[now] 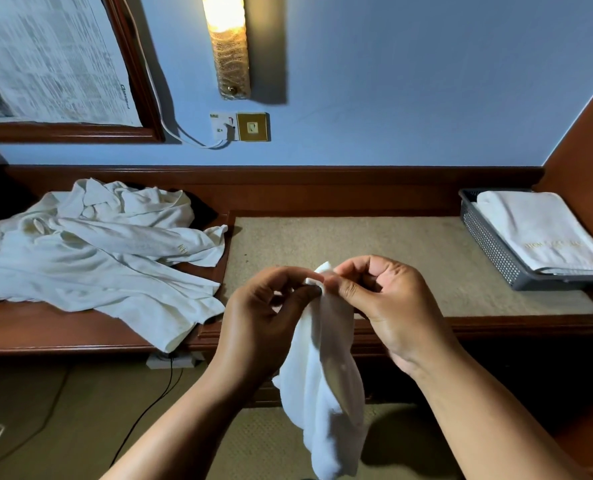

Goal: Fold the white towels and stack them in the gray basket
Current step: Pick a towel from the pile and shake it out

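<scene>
A white towel (326, 382) hangs in front of the desk's front edge, held up by its top corners. My left hand (264, 317) pinches one corner and my right hand (388, 306) pinches the other, the two hands close together above the beige desk top (409, 251). A heap of unfolded white towels (94, 258) lies on the lower wooden surface at the left. The gray basket (489, 244) stands at the right end of the desk with a folded white towel (537, 230) in it.
A wooden ledge (274, 188) runs along the back of the desk under a blue wall. A wall lamp (227, 46), a socket with a white cable (234, 128) and a framed sheet (52, 60) hang above. A black cable (149, 410) trails on the floor below.
</scene>
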A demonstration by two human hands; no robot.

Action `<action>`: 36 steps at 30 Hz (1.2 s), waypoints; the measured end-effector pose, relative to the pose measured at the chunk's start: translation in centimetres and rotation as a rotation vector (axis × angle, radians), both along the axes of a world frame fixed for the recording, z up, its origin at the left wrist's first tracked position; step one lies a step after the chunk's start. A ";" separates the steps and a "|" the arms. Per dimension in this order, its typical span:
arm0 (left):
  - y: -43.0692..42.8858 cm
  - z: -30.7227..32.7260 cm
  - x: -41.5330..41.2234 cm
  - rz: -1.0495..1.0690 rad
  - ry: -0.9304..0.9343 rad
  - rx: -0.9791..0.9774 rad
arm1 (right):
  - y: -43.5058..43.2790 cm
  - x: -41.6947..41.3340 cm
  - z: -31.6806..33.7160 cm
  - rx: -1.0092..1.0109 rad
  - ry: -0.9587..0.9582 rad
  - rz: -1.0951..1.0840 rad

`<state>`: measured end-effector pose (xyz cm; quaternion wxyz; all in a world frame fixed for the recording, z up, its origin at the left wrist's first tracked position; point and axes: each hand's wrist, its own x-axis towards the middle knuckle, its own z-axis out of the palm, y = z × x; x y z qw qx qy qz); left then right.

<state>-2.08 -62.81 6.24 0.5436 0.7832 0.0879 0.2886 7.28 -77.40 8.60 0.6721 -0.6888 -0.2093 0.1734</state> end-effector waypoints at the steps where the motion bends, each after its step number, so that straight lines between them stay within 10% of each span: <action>1: 0.3 -0.1 0.1 0.006 -0.016 0.008 | -0.1 -0.2 0.1 0.027 0.017 0.041; 6: 0.7 0.6 0.7 -0.221 0.027 -0.162 | -0.4 0.0 0.1 0.075 -0.005 0.078; 16: 0.8 3.1 2.1 -0.113 0.126 0.139 | -1.2 -0.6 -0.8 0.152 0.041 0.142; 25: 0.2 3.6 2.9 -0.133 0.120 0.286 | 0.1 -1.0 -3.0 -0.174 -0.313 -0.024; 36: 4.7 6.3 3.2 -0.028 0.010 0.274 | -1.9 1.3 -9.4 -0.351 -0.177 0.234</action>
